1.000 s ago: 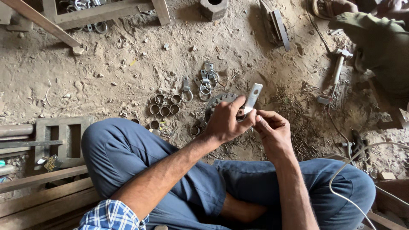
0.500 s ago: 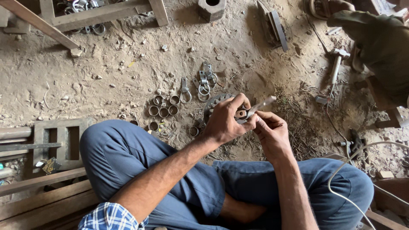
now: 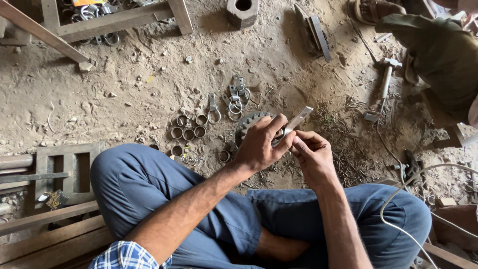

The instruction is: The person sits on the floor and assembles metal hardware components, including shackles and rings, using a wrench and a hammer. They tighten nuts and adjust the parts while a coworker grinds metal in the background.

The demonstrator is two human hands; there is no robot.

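Steel strip (image 3: 298, 119) pinched in both hands: left hand (image 3: 259, 144) closed round it, right hand (image 3: 312, 154) gripping alongside (metal rings (image 3: 188, 128) on dirt floor (image 3: 124, 99)).

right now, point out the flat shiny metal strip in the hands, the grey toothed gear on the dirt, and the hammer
flat shiny metal strip (image 3: 298, 119), head view, its free upper end
grey toothed gear (image 3: 247, 123), head view, toothed left rim
hammer (image 3: 387, 75), head view, mid handle

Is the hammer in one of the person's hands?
No, the hammer lies on the dirt floor, apart from both hands, which hold a flat metal strip.
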